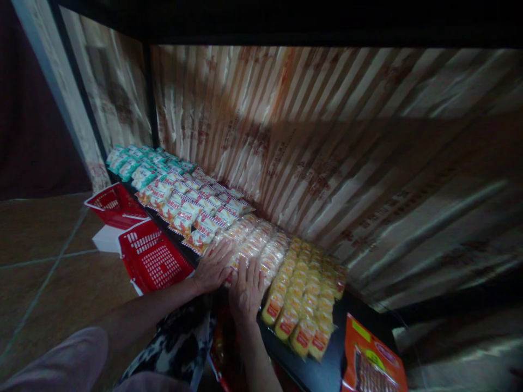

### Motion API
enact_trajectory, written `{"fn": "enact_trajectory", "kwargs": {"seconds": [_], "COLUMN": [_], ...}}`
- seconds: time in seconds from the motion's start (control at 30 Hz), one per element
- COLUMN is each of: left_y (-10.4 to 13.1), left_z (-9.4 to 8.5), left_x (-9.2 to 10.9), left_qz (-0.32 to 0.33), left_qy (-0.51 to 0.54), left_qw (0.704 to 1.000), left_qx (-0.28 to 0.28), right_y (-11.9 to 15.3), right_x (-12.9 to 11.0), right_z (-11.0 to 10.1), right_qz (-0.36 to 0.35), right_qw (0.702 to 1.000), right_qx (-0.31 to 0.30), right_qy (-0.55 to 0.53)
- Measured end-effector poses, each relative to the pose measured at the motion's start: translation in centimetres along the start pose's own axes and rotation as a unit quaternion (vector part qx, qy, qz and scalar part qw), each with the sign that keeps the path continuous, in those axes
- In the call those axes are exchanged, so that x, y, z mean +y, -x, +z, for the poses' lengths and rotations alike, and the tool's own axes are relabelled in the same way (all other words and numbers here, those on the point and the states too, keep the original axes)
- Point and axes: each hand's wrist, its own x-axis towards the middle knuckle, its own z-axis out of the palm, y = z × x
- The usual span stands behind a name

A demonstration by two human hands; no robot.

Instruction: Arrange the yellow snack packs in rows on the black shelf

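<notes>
My left hand (213, 265) lies with fingers stretched over the near end of the rows of clear-wrapped pale snack packs (255, 239). Beside it, my right hand (247, 291) rests its spread fingers on the front packs of the same group. Neither hand is wrapped round a pack. To the right of my right hand stand rows of yellow wrapped cakes (302, 291) with red labels. Left of my left hand are rows of white packets (200, 209) with striped edges and red lettering. Further left lie green-and-white packets (143, 163).
Everything sits on a black shelf (294, 362) backed by creased, printed sheeting (286, 136). An orange packet (370, 362) lies at the right end. Red baskets (157, 258) and a white box (107, 238) stand on the floor at left. A dark upper shelf (286, 24) hangs overhead.
</notes>
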Motion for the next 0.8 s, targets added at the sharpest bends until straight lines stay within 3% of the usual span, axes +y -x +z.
{"fn": "enact_trajectory", "kwargs": {"seconds": [0.17, 0.33, 0.5, 0.8], "left_y": [-0.5, -0.9, -0.8, -1.6], "left_z": [0.1, -0.1, 0.2, 0.0], "left_x": [1.2, 1.1, 0.7, 1.0], "left_qz": [0.013, 0.001, 0.008, 0.007], "left_qy": [0.031, 0.033, 0.016, 0.015], "left_qw": [0.999, 0.999, 0.999, 1.000], "left_qx": [-0.022, -0.041, -0.033, -0.004], "right_y": [-2.0, -4.4, -6.6, -10.2], "right_x": [0.6, 1.1, 1.0, 0.7], "right_z": [-0.1, -0.6, -1.1, -0.7], "right_qz": [0.031, 0.077, 0.070, 0.020], "right_qw": [0.999, 0.995, 0.990, 0.987], "right_qx": [0.008, -0.063, -0.120, -0.159], "right_qy": [-0.029, -0.026, 0.005, 0.007]}}
